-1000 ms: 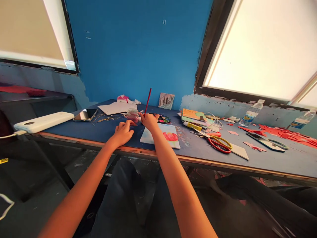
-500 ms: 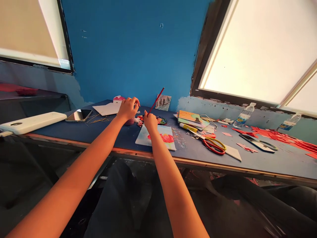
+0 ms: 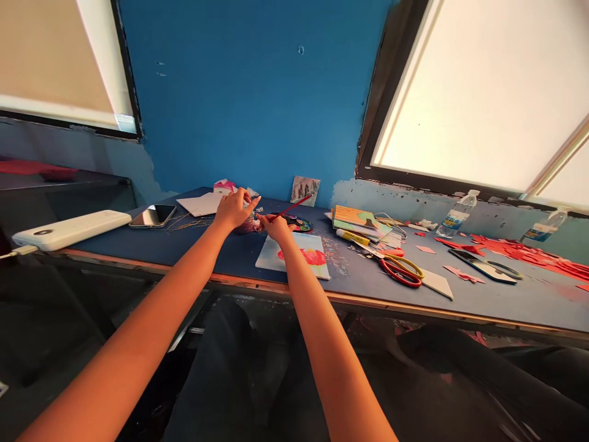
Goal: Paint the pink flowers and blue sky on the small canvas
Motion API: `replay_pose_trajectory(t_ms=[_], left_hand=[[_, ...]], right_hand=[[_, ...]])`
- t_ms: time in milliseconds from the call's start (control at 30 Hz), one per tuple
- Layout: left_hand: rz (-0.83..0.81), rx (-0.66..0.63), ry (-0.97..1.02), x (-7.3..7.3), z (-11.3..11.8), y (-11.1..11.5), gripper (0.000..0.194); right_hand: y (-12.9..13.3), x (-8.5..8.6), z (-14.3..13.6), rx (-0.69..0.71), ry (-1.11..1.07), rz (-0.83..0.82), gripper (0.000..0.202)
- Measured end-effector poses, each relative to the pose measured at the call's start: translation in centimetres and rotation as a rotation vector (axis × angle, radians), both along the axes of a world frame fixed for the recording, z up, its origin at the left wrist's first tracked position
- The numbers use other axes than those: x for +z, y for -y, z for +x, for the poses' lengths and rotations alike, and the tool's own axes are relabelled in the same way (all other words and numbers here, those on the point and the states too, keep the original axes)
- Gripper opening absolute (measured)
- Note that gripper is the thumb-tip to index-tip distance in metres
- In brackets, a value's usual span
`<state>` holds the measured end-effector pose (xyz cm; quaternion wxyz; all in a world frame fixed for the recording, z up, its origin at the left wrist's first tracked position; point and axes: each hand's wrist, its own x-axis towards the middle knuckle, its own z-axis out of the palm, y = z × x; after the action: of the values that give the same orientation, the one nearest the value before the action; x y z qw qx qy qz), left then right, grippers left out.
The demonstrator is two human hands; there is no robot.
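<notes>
A red-handled brush (image 3: 294, 207) is in my right hand (image 3: 276, 227), its handle slanting up to the right and its tip hidden near some crumpled white tissue. My left hand (image 3: 234, 209) is over a dark reddish cup (image 3: 243, 226), fingers apart; whether they touch its rim is unclear. Below my right wrist lies a light blue canvas (image 3: 271, 255) with a red painted shape (image 3: 315, 256), partly covered by my forearm. Behind my right hand is a round palette (image 3: 301, 224) with patches of paint.
To the left are a phone (image 3: 153, 215), a white power bank (image 3: 73, 229) and white sheets (image 3: 200, 204). Rightward lie scissors (image 3: 400, 270), a yellow marker (image 3: 352, 237), stacked paintings (image 3: 359, 220), red scraps (image 3: 515, 248) and bottles (image 3: 457, 215). A small picture (image 3: 305, 189) leans on the wall.
My right hand has moved left toward the cup, and the brush has tipped from steep to a flatter slant. My left hand's fingers have spread and lowered slightly. The view has shifted a little.
</notes>
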<state>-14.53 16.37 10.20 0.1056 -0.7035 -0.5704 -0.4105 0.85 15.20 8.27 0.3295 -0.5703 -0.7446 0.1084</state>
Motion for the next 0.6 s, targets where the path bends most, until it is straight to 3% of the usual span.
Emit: replay_pose_trajectory(t_ms=[67, 233, 467, 600], left_hand=[[0.005, 0.018, 0.025, 0.0, 0.0, 0.1, 0.044], [0.028, 0.034, 0.062, -0.1, -0.2, -0.3, 0.044], [-0.078, 0.049, 0.156, -0.5, -0.9, -1.6, 0.05], [-0.187, 0.029, 0.094, -0.5, -0.9, -1.4, 0.051]], right_hand=[[0.1, 0.3, 0.0, 0.019, -0.077, -0.004, 0.057], [0.6, 1.2, 0.2, -0.133, -0.241, 0.081, 0.069], [0.8, 1.3, 0.1, -0.196, -0.167, 0.139, 0.074], [0.7, 1.2, 0.1, -0.215, -0.083, 0.181, 0.077]])
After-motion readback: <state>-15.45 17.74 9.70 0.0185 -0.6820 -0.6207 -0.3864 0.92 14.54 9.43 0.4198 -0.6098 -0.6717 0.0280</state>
